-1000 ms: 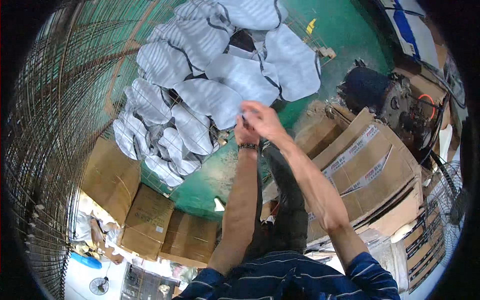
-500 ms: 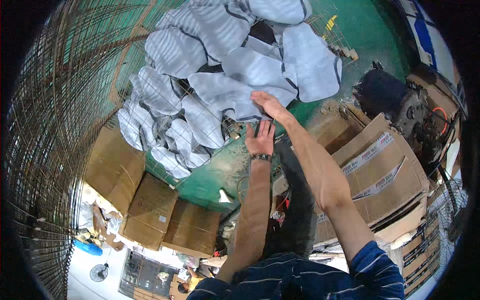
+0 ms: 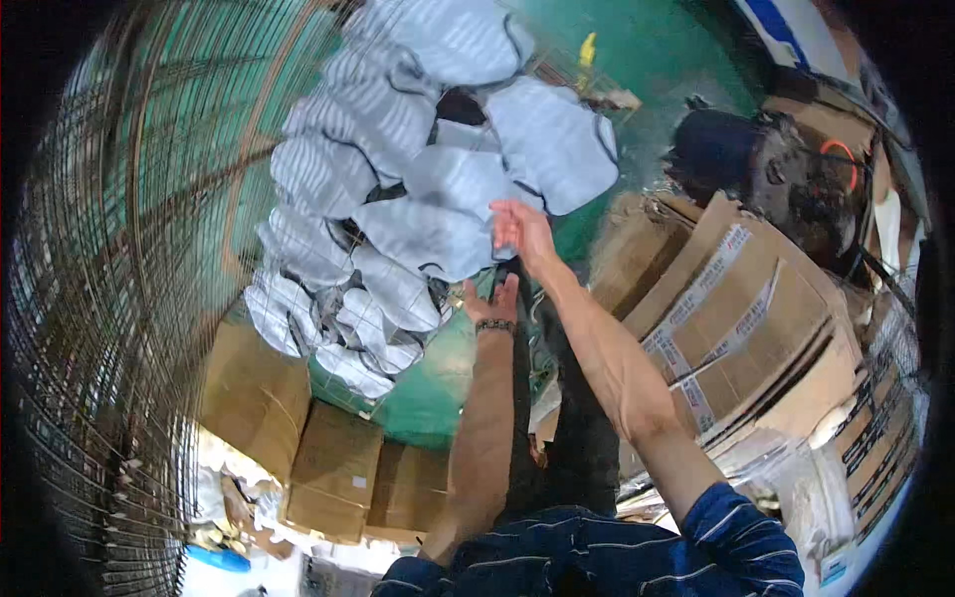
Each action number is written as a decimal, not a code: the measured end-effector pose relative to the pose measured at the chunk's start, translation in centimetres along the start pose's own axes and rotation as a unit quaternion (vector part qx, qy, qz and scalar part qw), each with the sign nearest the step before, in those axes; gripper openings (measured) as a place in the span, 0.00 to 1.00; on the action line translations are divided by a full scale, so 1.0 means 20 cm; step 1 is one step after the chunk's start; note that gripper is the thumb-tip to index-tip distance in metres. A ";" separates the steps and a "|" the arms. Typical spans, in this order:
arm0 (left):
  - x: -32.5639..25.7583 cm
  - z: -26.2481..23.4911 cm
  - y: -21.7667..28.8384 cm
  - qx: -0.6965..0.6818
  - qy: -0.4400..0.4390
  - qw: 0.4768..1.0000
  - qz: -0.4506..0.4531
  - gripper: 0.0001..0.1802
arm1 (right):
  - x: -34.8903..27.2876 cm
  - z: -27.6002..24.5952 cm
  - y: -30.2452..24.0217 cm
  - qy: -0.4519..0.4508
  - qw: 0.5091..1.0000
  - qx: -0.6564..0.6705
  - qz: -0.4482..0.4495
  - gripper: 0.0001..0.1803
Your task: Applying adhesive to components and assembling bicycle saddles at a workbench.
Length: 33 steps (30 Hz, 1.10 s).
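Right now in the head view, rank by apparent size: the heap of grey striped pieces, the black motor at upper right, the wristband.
1. Heap of grey striped pieces, clearly largest.
2. Black motor.
3. Wristband on the left hand, smallest despite being nearer the camera.

Glossy grey plastic bags [image 3: 418, 234], matt brown cardboard boxes [image 3: 756, 318].

A green floor [image 3: 686, 60] was seen across the upper middle of the frame and again at the lower centre. The left side was filled by a wire mesh cage wall [image 3: 90, 328], curved by the lens. Brown cardboard boxes [image 3: 328, 468] were stacked at the lower left, and flattened taped cartons [image 3: 756, 318] were piled at the right. A dark machine with cables [image 3: 786, 169] was set at the upper right, in even daylight
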State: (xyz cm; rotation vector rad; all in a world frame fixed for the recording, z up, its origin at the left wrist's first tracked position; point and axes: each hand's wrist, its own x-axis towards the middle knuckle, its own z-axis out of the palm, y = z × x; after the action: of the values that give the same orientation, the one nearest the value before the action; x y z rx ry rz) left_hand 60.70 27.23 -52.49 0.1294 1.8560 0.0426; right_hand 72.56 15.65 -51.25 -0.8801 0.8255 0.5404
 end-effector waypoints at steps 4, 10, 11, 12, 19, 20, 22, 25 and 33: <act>-0.12 -0.09 0.02 0.178 -0.103 0.979 -0.001 0.68 | -0.35 -0.10 -0.09 0.011 0.998 0.052 0.022 0.23; -0.54 -0.11 -0.04 0.448 -0.298 0.843 0.013 0.52 | -0.98 -0.40 0.06 0.066 0.992 0.103 0.014 0.22; -0.62 -0.12 -0.06 0.434 -0.355 0.828 -0.016 0.49 | -1.10 -0.45 0.11 0.071 0.991 0.116 0.004 0.21; -0.72 -0.13 -0.08 0.450 -0.379 0.808 -0.017 0.49 | -1.21 -0.49 0.16 0.094 0.988 0.125 0.012 0.21; -1.46 -0.53 -0.33 0.458 -0.591 0.638 -0.183 0.52 | -2.10 -0.65 0.71 0.146 0.961 0.216 -0.088 0.20; -1.56 -0.63 -0.36 0.462 -0.606 0.614 -0.205 0.52 | -2.22 -0.66 0.80 0.153 0.959 0.224 -0.079 0.20; -1.74 -0.89 -0.41 0.479 -0.621 0.580 -0.221 0.54 | -2.45 -0.66 0.99 0.167 0.950 0.247 -0.094 0.20; -1.93 -1.31 -0.43 0.507 -0.639 0.520 -0.255 0.55 | -2.79 -0.64 1.28 0.203 0.949 0.222 -0.093 0.18; -2.19 -2.40 -0.46 0.631 -0.566 0.326 -0.419 0.51 | -3.54 -0.53 2.05 0.293 0.886 0.268 -0.238 0.16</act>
State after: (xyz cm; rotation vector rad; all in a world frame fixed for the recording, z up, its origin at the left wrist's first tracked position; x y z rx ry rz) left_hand 26.39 14.99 2.07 0.1621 -0.0983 -1.7934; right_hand -1.92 23.06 -16.34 -0.6871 1.1782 -0.4102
